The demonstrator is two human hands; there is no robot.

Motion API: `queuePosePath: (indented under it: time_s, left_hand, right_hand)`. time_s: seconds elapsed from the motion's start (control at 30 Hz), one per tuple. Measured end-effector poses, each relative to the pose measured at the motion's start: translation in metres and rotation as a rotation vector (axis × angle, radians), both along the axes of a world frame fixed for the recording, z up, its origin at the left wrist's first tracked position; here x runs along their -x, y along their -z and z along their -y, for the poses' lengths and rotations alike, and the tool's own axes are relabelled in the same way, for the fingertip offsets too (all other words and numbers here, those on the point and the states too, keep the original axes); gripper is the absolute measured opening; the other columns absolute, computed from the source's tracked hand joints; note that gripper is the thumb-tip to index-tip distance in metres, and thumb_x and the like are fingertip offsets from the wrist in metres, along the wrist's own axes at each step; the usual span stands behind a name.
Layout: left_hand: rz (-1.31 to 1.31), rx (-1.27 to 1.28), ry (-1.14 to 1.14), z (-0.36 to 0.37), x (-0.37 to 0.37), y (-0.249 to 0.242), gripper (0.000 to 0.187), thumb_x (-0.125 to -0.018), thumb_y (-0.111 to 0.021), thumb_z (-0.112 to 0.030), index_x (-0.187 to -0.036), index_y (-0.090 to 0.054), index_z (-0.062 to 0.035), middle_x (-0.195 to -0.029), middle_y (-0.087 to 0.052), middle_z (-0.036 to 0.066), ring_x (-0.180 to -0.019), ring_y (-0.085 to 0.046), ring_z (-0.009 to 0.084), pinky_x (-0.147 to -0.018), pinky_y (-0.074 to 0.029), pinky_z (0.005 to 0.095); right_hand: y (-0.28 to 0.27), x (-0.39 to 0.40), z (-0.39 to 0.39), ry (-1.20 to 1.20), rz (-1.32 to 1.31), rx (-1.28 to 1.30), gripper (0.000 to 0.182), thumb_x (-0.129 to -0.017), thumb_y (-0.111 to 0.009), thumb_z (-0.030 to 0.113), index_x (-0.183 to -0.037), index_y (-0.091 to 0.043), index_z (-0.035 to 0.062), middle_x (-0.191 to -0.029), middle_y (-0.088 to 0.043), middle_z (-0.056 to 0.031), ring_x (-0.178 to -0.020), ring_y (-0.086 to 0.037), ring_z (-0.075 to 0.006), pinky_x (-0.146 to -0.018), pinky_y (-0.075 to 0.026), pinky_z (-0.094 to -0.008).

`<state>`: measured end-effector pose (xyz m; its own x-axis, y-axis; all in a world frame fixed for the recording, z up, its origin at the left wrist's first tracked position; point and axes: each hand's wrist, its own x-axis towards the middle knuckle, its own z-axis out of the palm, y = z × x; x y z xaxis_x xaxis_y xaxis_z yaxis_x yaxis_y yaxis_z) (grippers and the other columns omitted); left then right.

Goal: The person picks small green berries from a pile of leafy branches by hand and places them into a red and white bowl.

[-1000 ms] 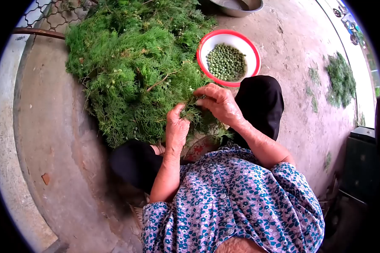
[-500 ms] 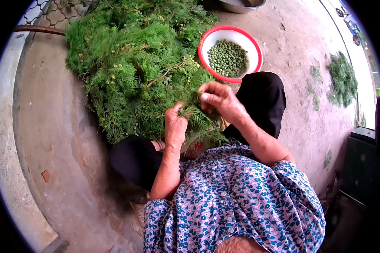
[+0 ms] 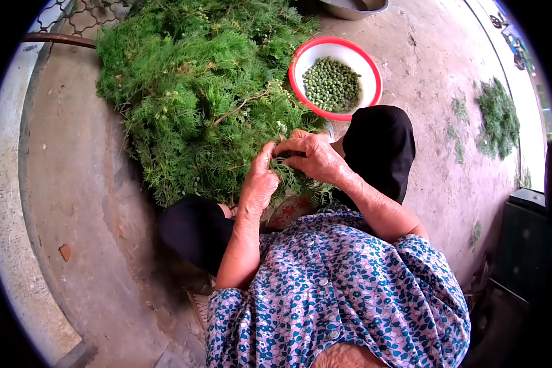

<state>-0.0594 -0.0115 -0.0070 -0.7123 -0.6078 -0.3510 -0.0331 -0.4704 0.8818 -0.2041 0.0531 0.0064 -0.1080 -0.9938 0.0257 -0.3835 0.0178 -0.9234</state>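
My left hand is closed on a green conifer sprig in front of my lap. Fingers of my right hand are bent in a pinch at the same sprig, close against the left fingertips; whatever sits between them is hidden. Just beyond both hands spreads a large heap of feathery green conifer branches. A white basin with a red rim stands past my right knee, and small round green cones lie in it.
A metal bowl is at the top edge. Loose green clippings lie on the concrete floor to the right, near a dark box. A low ledge runs along the left, and a brown chip lies near it.
My right hand has come down and left to meet my left hand, which has risen slightly. The fingertips now close together on the sprig. The basin and heap stay put.
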Motion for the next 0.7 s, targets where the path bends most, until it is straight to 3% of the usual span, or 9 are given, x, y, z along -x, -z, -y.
queuePosePath:
  time_s: [0.13,0.23,0.27,0.37,0.5,0.6,0.7]
  left_hand:
    - [0.044,0.076,0.041,-0.003,-0.002,0.006,0.065,-0.064,-0.038,0.01,-0.129,-0.035,0.0009,-0.117,-0.049,0.012,-0.105,-0.046,0.0172,-0.09,-0.037,0.0245]
    - [0.141,0.275,0.015,-0.006,-0.016,0.058,0.067,-0.066,-0.039,0.007,-0.132,-0.031,-0.0004,-0.122,-0.047,0.014,-0.108,-0.046,0.0212,-0.091,-0.036,0.0269]
    - [0.092,0.285,0.056,-0.006,-0.013,0.048,0.067,-0.066,-0.039,0.007,-0.132,-0.031,-0.0004,-0.122,-0.047,0.014,-0.108,-0.046,0.0212,-0.091,-0.036,0.0269]
    - [0.428,0.456,0.156,-0.003,-0.009,0.0,0.062,-0.065,-0.037,0.007,-0.127,-0.037,0.0023,-0.113,-0.053,0.018,-0.108,-0.05,0.0247,-0.091,-0.037,0.0289]
    - [0.384,0.647,0.047,0.001,-0.003,0.009,0.04,-0.07,-0.044,0.007,-0.109,-0.053,0.0046,-0.098,-0.06,0.02,-0.094,-0.058,0.0269,-0.083,-0.042,0.0336]
    - [0.358,0.844,-0.052,-0.003,-0.002,0.017,0.034,-0.072,-0.051,0.005,-0.106,-0.055,0.005,-0.093,-0.061,0.022,-0.085,-0.06,0.0332,-0.077,-0.045,0.0361]
    - [0.458,0.993,0.016,-0.008,-0.002,0.011,0.03,-0.072,-0.052,0.005,-0.102,-0.058,0.0048,-0.086,-0.061,0.024,-0.077,-0.06,0.0375,-0.069,-0.047,0.0379]
  right_hand:
    - [0.002,-0.005,0.001,-0.011,-0.075,0.055,0.028,-0.064,-0.065,0.002,-0.092,-0.063,0.0032,-0.08,-0.06,-0.0124,-0.079,-0.057,-0.0279,-0.072,-0.046,-0.0358]
    - [0.023,-0.007,0.004,-0.014,-0.07,0.174,0.029,-0.062,-0.062,0.001,-0.091,-0.063,0.0026,-0.08,-0.061,-0.0138,-0.079,-0.058,-0.0309,-0.072,-0.047,-0.0372]
    - [0.025,-0.007,0.003,-0.017,-0.061,0.182,0.03,-0.062,-0.062,0.001,-0.092,-0.062,0.0027,-0.081,-0.06,-0.0141,-0.079,-0.058,-0.0309,-0.071,-0.047,-0.038]
    - [0.019,-0.012,-0.001,0.066,-0.024,0.178,0.028,-0.064,-0.061,0.003,-0.093,-0.061,0.0027,-0.083,-0.059,-0.0154,-0.079,-0.057,-0.0328,-0.069,-0.047,-0.0387]
    - [0.013,-0.011,-0.009,0.159,-0.05,0.068,0.023,-0.069,-0.059,0.007,-0.09,-0.055,0.0003,-0.081,-0.054,-0.0172,-0.077,-0.055,-0.0359,-0.067,-0.046,-0.0415]
    - [0.016,-0.01,-0.008,0.22,-0.069,0.041,0.021,-0.069,-0.058,0.008,-0.088,-0.053,-0.002,-0.08,-0.053,-0.0183,-0.077,-0.055,-0.0366,-0.068,-0.045,-0.042]
    - [0.021,-0.008,-0.008,0.19,-0.037,0.025,0.022,-0.07,-0.058,0.006,-0.09,-0.053,-0.002,-0.083,-0.055,-0.019,-0.081,-0.055,-0.0364,-0.069,-0.045,-0.0412]
